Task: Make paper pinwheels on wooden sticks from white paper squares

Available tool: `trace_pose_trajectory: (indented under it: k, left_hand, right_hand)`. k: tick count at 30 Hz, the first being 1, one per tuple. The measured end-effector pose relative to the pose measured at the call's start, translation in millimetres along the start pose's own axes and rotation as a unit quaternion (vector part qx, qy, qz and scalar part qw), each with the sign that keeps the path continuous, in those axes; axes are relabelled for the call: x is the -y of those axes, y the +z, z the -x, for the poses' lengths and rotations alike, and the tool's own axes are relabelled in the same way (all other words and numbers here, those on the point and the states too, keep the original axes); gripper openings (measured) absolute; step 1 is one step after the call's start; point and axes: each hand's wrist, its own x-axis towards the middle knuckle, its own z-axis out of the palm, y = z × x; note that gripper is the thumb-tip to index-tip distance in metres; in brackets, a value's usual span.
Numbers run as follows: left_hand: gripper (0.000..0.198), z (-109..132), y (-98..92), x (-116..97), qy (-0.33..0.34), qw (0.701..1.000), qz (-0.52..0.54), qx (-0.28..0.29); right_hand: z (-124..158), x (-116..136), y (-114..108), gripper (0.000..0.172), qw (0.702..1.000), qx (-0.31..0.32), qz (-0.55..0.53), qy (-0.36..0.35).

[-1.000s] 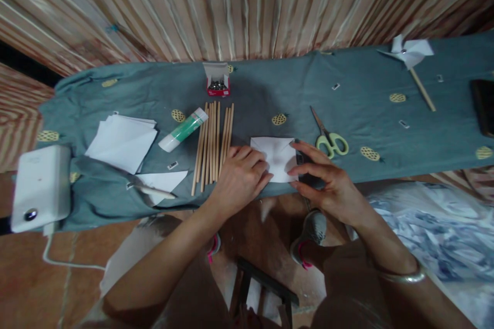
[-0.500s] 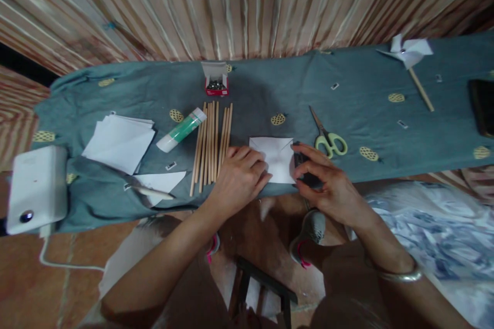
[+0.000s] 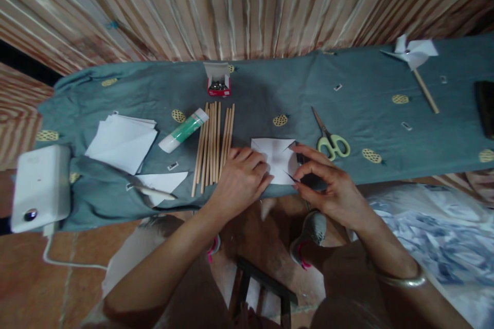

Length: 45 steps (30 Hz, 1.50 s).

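A small white square of paper (image 3: 278,157) lies on the cloth near the table's front edge, with dark slits towards its right corners. My left hand (image 3: 244,174) has its fingers curled over the left side of this paper, holding it against the table. At the right edge, my right hand (image 3: 330,182) bends its thumb and fingers onto the cut paper and holds it there. The fingertips cover part of that edge. Just behind my right hand are scissors with light green handles (image 3: 332,145). Wooden sticks (image 3: 211,146) lie in a bundle beside my left hand.
Left of the sticks are a glue tube (image 3: 184,131), stacked white paper (image 3: 121,141), a pencil-like stick (image 3: 154,193) over a paper piece, and a white device (image 3: 40,187) with a cable. An open red box of metal pins (image 3: 218,86) stands behind. A paper pinwheel (image 3: 419,56) lies far right.
My right fingertips have shifted at the paper's right edge, and the slits there now show more clearly. My left hand stays on the paper. The whole view has moved slightly.
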Motion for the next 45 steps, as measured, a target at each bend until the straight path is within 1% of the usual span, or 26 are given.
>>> trace_pose_trajectory:
  k: [5,7,10,13,15,17,21,24,29,36,40,45]
  left_hand:
    - [0.02,-0.4,0.6,-0.7,-0.002,1.0,0.004,-0.003]
    - [0.02,-0.3,0.8,-0.8,-0.002,1.0,0.003,-0.004]
    - [0.021,-0.1,1.0,-0.6,-0.003,1.0,0.002,-0.003]
    - [0.021,0.1,1.4,-0.2,-0.004,1.0,0.004,-0.004]
    - [0.021,0.0,1.7,-0.1,-0.004,1.0,0.006,-0.005]
    - [0.021,-0.2,1.7,-0.3,-0.006,1.0,0.009,-0.005]
    - [0.02,-0.6,0.9,-1.0,-0.008,1.0,0.01,-0.003]
    - [0.019,-0.7,0.1,-1.5,-0.008,1.0,0.011,-0.002]
    - [0.019,-0.9,-0.5,-2.3,-0.013,1.0,0.011,-0.001]
    - [0.017,-0.3,-0.5,-3.1,-0.019,1.0,0.023,-0.003]
    - [0.016,0.4,1.0,-2.8,-0.018,0.999,0.025,-0.005]
    - [0.016,0.4,2.2,-2.8,-0.02,0.999,0.029,-0.004]
  right_hand:
    - [-1.2,-1.1,2.8,0.009,0.999,-0.006,0.046,-0.027]
    - [-1.4,-1.3,3.8,0.009,0.999,-0.006,0.046,-0.027]
    - [-2.0,-1.3,4.4,0.011,1.0,-0.011,0.011,-0.009]
    - [-3.5,-1.6,4.4,0.023,0.999,-0.004,-0.029,0.012]
    - [-5.1,-1.7,4.5,0.025,0.999,0.009,-0.048,0.018]
    - [-7.1,-1.6,4.9,0.022,0.998,0.017,-0.062,0.018]
    - [-12.1,-1.4,6.2,0.011,0.997,0.02,-0.074,0.012]
    - [-15.5,-1.9,8.7,0.008,0.997,0.018,-0.071,0.011]
    - [-19.0,0.3,15.0,0.008,0.999,-0.006,-0.034,0.011]
    - [-21.7,2.2,23.9,0.009,0.997,-0.068,0.025,0.012]
    - [-23.9,1.3,28.1,0.008,0.995,-0.088,0.038,0.018]
    - [-25.5,2.0,31.1,0.007,0.994,-0.093,0.055,0.013]
